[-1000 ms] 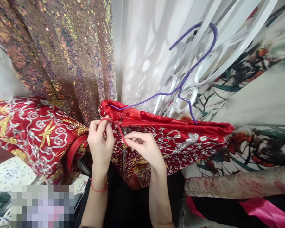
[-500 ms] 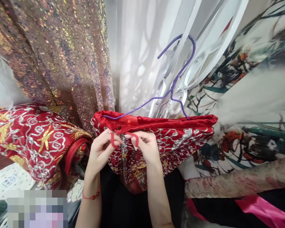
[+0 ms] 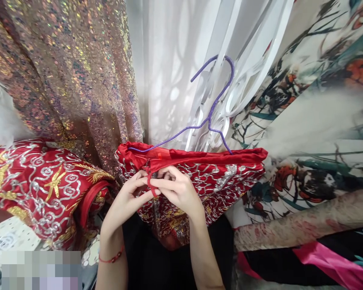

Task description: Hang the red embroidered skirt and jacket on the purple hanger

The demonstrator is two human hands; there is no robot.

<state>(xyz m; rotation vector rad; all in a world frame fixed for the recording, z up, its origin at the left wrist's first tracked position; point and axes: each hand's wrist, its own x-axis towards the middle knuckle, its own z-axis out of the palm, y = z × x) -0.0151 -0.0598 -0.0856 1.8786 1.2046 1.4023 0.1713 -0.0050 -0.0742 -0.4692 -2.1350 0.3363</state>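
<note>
Both hands meet at the waistband of a red embroidered skirt (image 3: pixel 220 183) with silver and gold patterns. Between my left hand (image 3: pixel 133 193) and my right hand (image 3: pixel 177 191) runs a red cord (image 3: pixel 151 183), partly looped. My left fingers and thumb pinch it from the left. My right fingers are closed on it from the other side, their tips partly hidden. A purple wire hanger (image 3: pixel 211 110) reaches into the skirt's red waistband (image 3: pixel 205 156), its hook upright above.
Another red embroidered garment (image 3: pixel 48 185) lies folded at left. A sequined curtain (image 3: pixel 78 72) hangs behind it. White openwork panels (image 3: pixel 230 96) stand behind the hanger, and floral-printed fabric (image 3: pixel 296 181) is at right. Pink and black cloth (image 3: pixel 323 262) lies lower right.
My hands were apart, each holding a part of the cord; now they are together around one loop. The hanger and skirt appear slightly further left in view.
</note>
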